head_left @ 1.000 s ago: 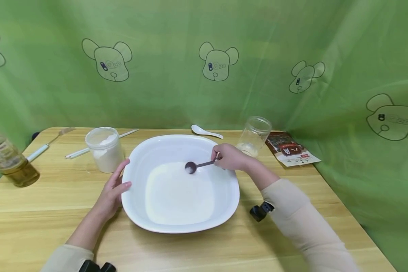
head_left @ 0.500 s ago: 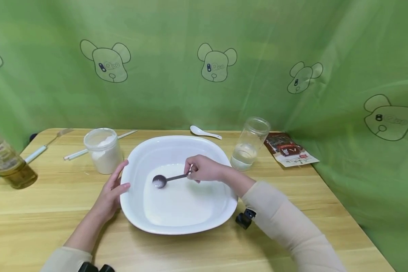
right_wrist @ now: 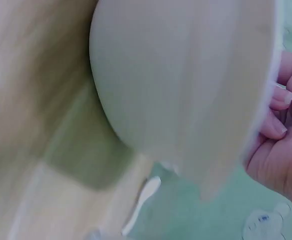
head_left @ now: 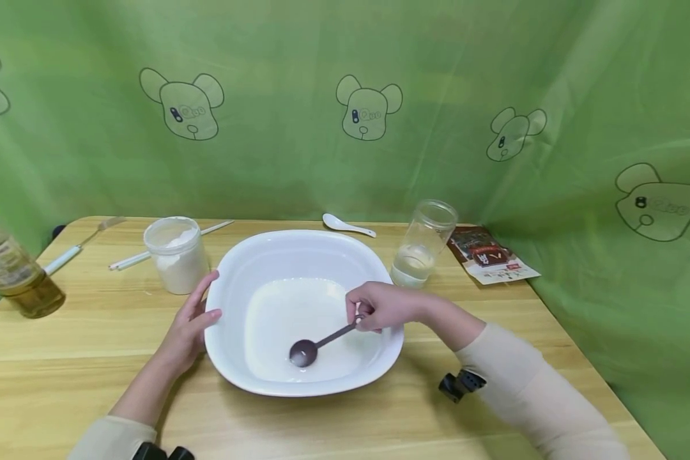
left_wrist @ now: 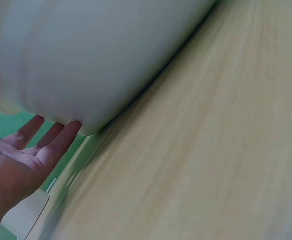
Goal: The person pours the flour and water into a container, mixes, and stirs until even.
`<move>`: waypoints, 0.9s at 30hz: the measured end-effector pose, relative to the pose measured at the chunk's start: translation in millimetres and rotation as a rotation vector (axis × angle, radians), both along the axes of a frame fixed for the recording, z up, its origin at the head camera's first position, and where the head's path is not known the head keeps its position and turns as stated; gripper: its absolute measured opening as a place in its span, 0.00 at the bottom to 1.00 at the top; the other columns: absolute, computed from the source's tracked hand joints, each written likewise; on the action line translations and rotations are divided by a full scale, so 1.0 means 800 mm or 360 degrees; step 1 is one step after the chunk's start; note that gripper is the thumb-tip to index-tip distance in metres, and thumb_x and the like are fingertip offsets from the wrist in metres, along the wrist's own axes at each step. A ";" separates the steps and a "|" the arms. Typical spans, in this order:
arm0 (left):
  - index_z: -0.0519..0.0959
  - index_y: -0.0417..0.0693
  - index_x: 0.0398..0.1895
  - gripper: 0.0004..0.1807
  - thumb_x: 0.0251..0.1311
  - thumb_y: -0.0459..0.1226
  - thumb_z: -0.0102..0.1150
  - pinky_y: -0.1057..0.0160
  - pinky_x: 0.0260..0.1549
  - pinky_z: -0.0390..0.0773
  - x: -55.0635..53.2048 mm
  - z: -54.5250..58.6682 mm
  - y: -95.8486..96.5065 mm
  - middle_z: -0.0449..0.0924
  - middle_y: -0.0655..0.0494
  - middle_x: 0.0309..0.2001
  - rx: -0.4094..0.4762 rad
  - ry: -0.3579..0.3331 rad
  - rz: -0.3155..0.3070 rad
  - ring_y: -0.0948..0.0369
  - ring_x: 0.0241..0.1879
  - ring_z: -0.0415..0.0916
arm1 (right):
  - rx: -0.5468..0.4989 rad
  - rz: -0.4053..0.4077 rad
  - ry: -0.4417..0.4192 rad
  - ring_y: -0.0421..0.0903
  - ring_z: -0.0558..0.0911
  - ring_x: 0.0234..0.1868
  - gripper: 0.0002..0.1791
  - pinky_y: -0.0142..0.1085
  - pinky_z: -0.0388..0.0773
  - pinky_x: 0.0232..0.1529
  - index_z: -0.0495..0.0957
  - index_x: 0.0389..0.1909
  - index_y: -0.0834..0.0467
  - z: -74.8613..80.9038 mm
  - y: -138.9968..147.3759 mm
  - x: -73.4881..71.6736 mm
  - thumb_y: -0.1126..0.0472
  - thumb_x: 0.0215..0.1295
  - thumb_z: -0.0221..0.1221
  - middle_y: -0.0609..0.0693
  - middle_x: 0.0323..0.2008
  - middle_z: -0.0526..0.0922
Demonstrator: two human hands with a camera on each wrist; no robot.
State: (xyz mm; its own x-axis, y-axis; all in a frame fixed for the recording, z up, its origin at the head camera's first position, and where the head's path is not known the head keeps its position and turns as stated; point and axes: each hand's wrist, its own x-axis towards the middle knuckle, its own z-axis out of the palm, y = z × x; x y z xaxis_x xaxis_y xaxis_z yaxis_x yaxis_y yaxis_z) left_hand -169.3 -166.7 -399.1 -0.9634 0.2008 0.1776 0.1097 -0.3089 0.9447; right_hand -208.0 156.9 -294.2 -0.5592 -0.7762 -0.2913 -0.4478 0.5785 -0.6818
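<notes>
A white basin [head_left: 305, 388] with whitish liquid [head_left: 276, 319] in its bottom stands on the table. My left hand [head_left: 186, 326] steadies its left side, thumb over the rim and other fingertips against the outer wall; the left wrist view shows that hand [left_wrist: 25, 155] with fingers spread under the rim. With its fingers curled, my right hand [head_left: 382, 306] pinches the handle end of a dark brown measuring spoon [head_left: 303, 352], whose bowl is low in the basin's near part. The right wrist view has the hand [right_wrist: 286, 125] behind the basin wall [right_wrist: 176, 75], hiding the spoon.
Left of the basin stand an open jar of white powder [head_left: 178, 262] and a bottle of amber liquid [head_left: 25, 281], near a fork [head_left: 63, 260] and white sticks [head_left: 131, 260]. Behind are a white spoon [head_left: 347, 225], a glass jar with clear liquid [head_left: 414, 259] and a packet [head_left: 489, 252].
The right hand has swept the measuring spoon from the basin's far part leftward, then round toward the near side. My left hand stays at the rim.
</notes>
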 end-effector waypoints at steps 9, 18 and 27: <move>0.52 0.55 0.64 0.31 0.56 0.28 0.42 0.56 0.28 0.78 -0.001 0.000 0.000 0.64 0.47 0.48 0.0001 -0.0001 0.0000 0.58 0.38 0.73 | -0.0015 -0.0255 0.0176 0.40 0.67 0.12 0.05 0.28 0.65 0.13 0.72 0.26 0.63 0.011 0.034 -0.022 0.74 0.49 0.52 0.47 0.11 0.69; 0.52 0.55 0.64 0.32 0.55 0.28 0.42 0.56 0.29 0.78 0.000 -0.001 0.001 0.64 0.47 0.47 -0.0017 -0.0015 0.0013 0.58 0.38 0.73 | -0.0046 -0.0493 0.0261 0.41 0.66 0.13 0.06 0.28 0.61 0.15 0.72 0.30 0.62 -0.006 -0.004 -0.047 0.72 0.50 0.52 0.50 0.12 0.71; 0.52 0.57 0.64 0.31 0.56 0.28 0.42 0.56 0.28 0.78 0.000 -0.001 0.000 0.63 0.47 0.48 -0.0027 -0.0028 0.0018 0.58 0.38 0.73 | -0.0113 -0.0363 0.0179 0.54 0.72 0.18 0.05 0.27 0.63 0.15 0.72 0.31 0.63 -0.022 -0.066 -0.045 0.72 0.51 0.52 0.49 0.12 0.70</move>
